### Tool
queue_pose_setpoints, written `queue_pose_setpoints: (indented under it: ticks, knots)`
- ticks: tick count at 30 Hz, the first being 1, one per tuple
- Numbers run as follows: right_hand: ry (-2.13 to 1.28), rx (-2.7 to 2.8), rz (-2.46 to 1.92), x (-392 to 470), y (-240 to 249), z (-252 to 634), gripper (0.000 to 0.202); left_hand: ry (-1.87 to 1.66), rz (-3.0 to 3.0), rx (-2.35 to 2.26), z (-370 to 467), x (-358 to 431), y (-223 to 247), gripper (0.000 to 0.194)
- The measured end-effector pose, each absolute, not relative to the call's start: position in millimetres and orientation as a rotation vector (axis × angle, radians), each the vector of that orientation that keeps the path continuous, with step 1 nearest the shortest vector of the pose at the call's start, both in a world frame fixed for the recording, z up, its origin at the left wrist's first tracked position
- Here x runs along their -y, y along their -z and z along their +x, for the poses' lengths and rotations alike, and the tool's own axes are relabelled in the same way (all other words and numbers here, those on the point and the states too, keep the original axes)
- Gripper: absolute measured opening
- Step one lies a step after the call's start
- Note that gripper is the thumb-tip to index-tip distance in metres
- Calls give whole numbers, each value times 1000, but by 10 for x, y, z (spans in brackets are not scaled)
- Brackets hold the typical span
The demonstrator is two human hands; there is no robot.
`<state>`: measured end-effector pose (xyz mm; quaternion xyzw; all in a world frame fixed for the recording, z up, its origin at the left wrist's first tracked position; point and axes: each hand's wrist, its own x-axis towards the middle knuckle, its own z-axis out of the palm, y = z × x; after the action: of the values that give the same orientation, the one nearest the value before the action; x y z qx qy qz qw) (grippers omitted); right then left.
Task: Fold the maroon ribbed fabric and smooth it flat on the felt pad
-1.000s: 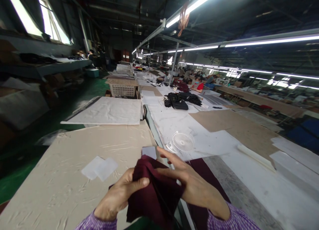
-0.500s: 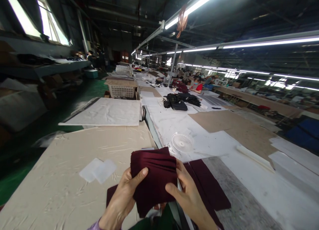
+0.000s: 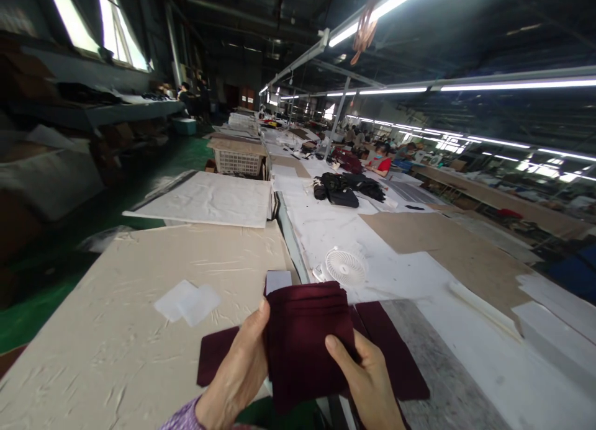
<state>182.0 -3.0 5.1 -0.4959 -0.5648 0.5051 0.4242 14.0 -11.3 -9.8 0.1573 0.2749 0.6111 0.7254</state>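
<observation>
A stack of maroon fabric pieces (image 3: 310, 343) is held up between both hands near the bottom centre. My left hand (image 3: 242, 358) grips its left edge, thumb pointing up along the side. My right hand (image 3: 367, 374) holds the right edge, with the thumb on the front face and the other fingers partly behind. Behind the stack's upper left corner shows a pale card (image 3: 278, 281). More maroon fabric (image 3: 393, 349) lies flat to the right, and another maroon piece (image 3: 215, 354) is on the beige surface beside my left hand.
A small white fan (image 3: 345, 266) stands beyond the stack on the white table (image 3: 321, 231). Two translucent squares (image 3: 186, 303) lie on the beige-covered table (image 3: 116, 331). Farther off are black garments (image 3: 342, 189), a plastic basket (image 3: 238, 161) and a person in red (image 3: 382, 163).
The view has swung slightly left. The maroon stack has turned more upright and squarer, with its top folds flatter. My left thumb has moved from its front face to the left edge.
</observation>
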Motion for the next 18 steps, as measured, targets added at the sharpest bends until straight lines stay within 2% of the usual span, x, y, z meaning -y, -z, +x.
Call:
queue_pose_setpoints:
  ticks: [4, 11, 18]
  knots:
    - [-1218, 1542, -1213, 20, -35, 1869, 41, -1310, 326, -505, 26, 86, 86, 53]
    - [-1163, 1843, -1128, -28, -88, 1930, 33, -1226, 439, -642, -57, 62, 145, 33]
    - [-1304, 1873, -1089, -78, -133, 1977, 34, -1168, 282, -797, -95, 43, 94, 29]
